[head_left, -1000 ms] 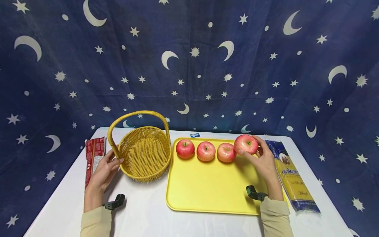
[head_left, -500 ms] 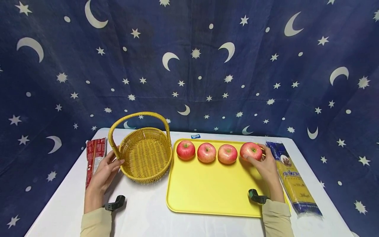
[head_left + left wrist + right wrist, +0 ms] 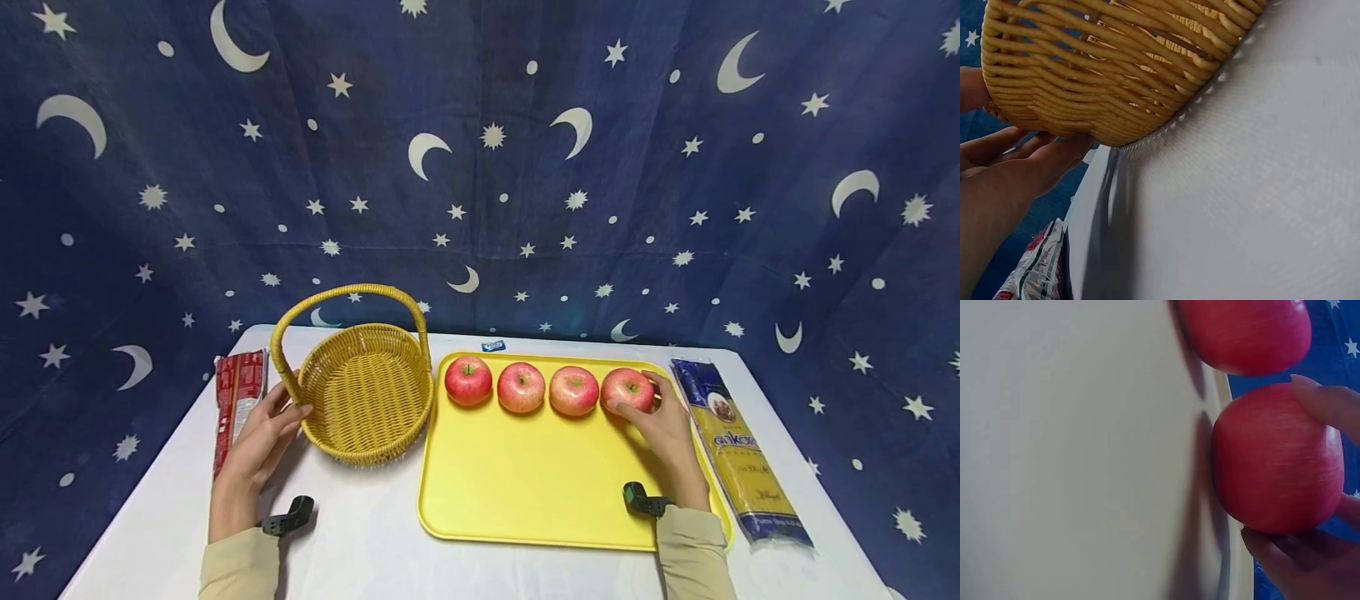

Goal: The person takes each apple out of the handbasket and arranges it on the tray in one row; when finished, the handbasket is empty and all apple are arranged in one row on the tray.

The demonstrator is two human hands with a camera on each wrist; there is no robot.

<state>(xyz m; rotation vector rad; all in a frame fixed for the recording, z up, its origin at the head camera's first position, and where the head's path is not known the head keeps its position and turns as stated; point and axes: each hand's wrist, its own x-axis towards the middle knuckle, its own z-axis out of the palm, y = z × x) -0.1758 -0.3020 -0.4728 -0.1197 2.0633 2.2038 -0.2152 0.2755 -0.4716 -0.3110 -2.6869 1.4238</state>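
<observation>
Along the far edge of a yellow tray (image 3: 525,475), several red apples lie in a row. My right hand (image 3: 667,429) holds the rightmost apple (image 3: 627,389), thumb on its near left and fingers round its right side. In the right wrist view that apple (image 3: 1275,462) sits close against the tray surface, with a neighbouring apple (image 3: 1250,334) slightly apart from it. My left hand (image 3: 258,437) grips the left side of a woven basket (image 3: 367,404) with an upright arched handle. The basket stands left of the tray with nothing in it; the fingers lie along its outer wall.
A red packet (image 3: 240,392) lies left of the basket, partly behind my left hand. A long blue and yellow packet (image 3: 742,458) flanks the tray's right side. Behind the tray is a tiny blue wrapper (image 3: 493,346). A dark star-and-moon cloth (image 3: 480,167) hangs behind the white table.
My right hand has carried the apple slightly right, then down onto the tray, at the row's right end. My left hand and the basket have stayed about where they were.
</observation>
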